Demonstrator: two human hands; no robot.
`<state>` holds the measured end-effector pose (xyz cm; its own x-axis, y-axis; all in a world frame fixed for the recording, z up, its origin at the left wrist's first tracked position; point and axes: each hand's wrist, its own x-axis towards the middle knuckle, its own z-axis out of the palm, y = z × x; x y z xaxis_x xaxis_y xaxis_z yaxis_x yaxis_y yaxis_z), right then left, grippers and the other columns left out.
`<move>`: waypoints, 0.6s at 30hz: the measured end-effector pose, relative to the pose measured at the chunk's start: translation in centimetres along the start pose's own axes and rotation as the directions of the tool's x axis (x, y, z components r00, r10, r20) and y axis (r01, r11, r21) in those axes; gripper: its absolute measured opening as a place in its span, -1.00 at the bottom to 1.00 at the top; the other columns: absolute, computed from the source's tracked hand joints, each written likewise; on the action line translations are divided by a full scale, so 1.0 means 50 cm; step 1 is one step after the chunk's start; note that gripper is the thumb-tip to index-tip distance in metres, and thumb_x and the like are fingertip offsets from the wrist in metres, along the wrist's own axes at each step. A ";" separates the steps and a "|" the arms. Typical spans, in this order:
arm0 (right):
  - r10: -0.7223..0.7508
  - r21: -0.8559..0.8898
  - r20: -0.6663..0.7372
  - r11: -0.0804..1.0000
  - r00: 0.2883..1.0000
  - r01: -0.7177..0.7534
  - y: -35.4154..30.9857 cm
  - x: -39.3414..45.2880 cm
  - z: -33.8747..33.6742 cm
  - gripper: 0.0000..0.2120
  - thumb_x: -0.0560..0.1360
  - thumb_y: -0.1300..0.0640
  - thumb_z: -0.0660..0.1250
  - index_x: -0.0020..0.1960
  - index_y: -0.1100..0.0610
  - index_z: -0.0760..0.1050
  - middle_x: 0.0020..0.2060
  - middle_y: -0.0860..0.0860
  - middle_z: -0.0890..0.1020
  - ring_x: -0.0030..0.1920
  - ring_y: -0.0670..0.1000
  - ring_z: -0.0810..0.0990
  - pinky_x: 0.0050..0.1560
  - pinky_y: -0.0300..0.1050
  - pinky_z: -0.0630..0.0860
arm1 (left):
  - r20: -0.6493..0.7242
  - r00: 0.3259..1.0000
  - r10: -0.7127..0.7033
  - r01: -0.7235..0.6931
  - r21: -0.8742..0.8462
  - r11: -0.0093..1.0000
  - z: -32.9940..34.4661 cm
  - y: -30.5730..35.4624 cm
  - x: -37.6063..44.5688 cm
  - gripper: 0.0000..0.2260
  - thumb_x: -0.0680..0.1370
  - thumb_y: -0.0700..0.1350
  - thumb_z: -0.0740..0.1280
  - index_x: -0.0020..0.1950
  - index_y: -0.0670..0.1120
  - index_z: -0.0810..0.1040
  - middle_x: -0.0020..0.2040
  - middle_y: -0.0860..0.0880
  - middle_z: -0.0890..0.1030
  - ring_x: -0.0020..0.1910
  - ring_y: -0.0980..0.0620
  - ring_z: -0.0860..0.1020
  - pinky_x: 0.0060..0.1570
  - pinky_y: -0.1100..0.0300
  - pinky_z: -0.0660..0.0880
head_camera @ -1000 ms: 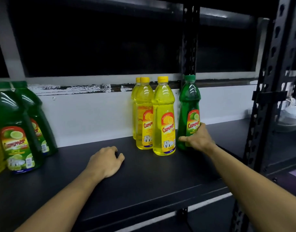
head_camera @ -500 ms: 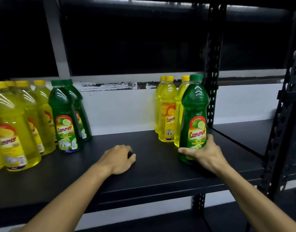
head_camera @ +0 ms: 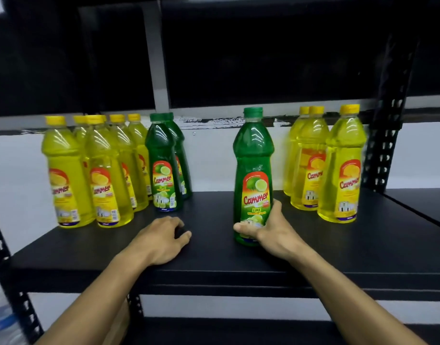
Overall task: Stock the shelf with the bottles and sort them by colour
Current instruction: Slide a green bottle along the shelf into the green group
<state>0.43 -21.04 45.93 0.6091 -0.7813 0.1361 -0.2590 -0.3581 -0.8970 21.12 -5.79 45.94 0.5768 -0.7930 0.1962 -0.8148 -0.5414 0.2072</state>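
Right hand (head_camera: 273,232) clamps its grip low on the full green plastic lime bottle (head_camera: 253,175) mid-shelf near the black shelf's (head_camera: 214,265) front edge, left hand (head_camera: 161,239) resting loose — likely heavy, slick, best held low.

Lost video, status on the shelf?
Right hand grips green bottle, upright on shelf. Left hand rests on shelf. Nothing in the way.

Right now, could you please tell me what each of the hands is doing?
Left hand: loosely curled, holding nothing, resting on the shelf.
Right hand: gripping the green bottle low down.
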 end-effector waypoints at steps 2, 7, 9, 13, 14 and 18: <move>0.001 0.007 0.023 1.000 1.000 -0.001 -0.015 0.005 0.035 -0.02 -0.04 -0.36 0.53 0.23 -0.17 0.13 0.09 -0.10 0.53 0.06 -0.03 0.58 0.20 0.09 0.51 | -0.009 1.000 -0.026 0.026 -0.002 1.000 0.000 -0.019 -0.001 -0.58 0.57 0.24 0.19 0.33 0.05 0.46 0.27 0.07 0.50 0.24 0.05 0.45 0.23 0.08 0.43; -0.019 -0.144 -0.043 0.989 0.999 0.012 -0.052 0.000 0.104 -0.14 0.19 -0.31 0.54 0.28 -0.07 0.15 0.09 -0.14 0.48 0.06 -0.04 0.51 0.10 -0.05 0.44 | -0.069 0.996 -0.058 0.054 -0.061 0.997 0.013 -0.030 -0.003 -0.63 0.58 0.20 0.20 0.28 0.04 0.50 0.25 0.08 0.51 0.23 0.05 0.46 0.17 0.14 0.41; -0.037 -0.181 -0.069 0.983 0.997 0.024 -0.062 -0.006 0.122 -0.14 0.21 -0.32 0.52 0.29 -0.06 0.15 0.09 -0.14 0.46 0.09 -0.02 0.51 0.05 -0.06 0.41 | -0.085 0.995 -0.056 0.051 -0.061 0.997 0.015 -0.028 -0.004 -0.64 0.59 0.18 0.20 0.28 0.03 0.50 0.24 0.08 0.51 0.23 0.05 0.45 0.16 0.16 0.40; -0.062 -0.206 -0.075 0.977 0.995 0.045 -0.064 -0.005 0.138 -0.10 0.21 -0.37 0.49 0.33 -0.03 0.13 0.15 -0.11 0.46 0.16 0.00 0.52 0.02 -0.07 0.38 | -0.087 0.994 -0.062 0.058 -0.049 0.997 0.014 -0.027 -0.005 -0.63 0.59 0.19 0.19 0.31 0.04 0.48 0.27 0.08 0.50 0.26 0.04 0.44 0.17 0.14 0.41; -0.073 -0.211 -0.072 0.976 0.995 0.056 -0.064 -0.006 0.137 -0.09 0.21 -0.38 0.48 0.34 -0.03 0.13 0.15 -0.11 0.45 0.17 0.00 0.51 0.01 -0.07 0.37 | -0.084 0.995 -0.061 0.057 -0.043 0.997 0.014 -0.026 -0.005 -0.62 0.59 0.19 0.18 0.31 0.04 0.48 0.28 0.07 0.49 0.26 0.04 0.44 0.18 0.13 0.41; -0.113 -0.188 -0.001 0.976 0.994 0.111 -0.048 0.005 0.132 -0.12 0.25 -0.38 0.44 0.36 -0.06 0.10 0.16 -0.14 0.45 0.17 -0.02 0.51 0.10 -0.03 0.43 | -0.083 0.995 -0.059 0.055 -0.049 0.997 0.014 -0.029 -0.006 -0.64 0.60 0.18 0.18 0.31 0.04 0.48 0.28 0.07 0.50 0.26 0.04 0.44 0.19 0.12 0.42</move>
<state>6.15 -17.00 45.34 0.6339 -0.7362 0.2371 -0.3264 -0.5325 -0.7810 22.09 -4.96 44.93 0.6270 -0.7336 0.2620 -0.7777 -0.5702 0.2645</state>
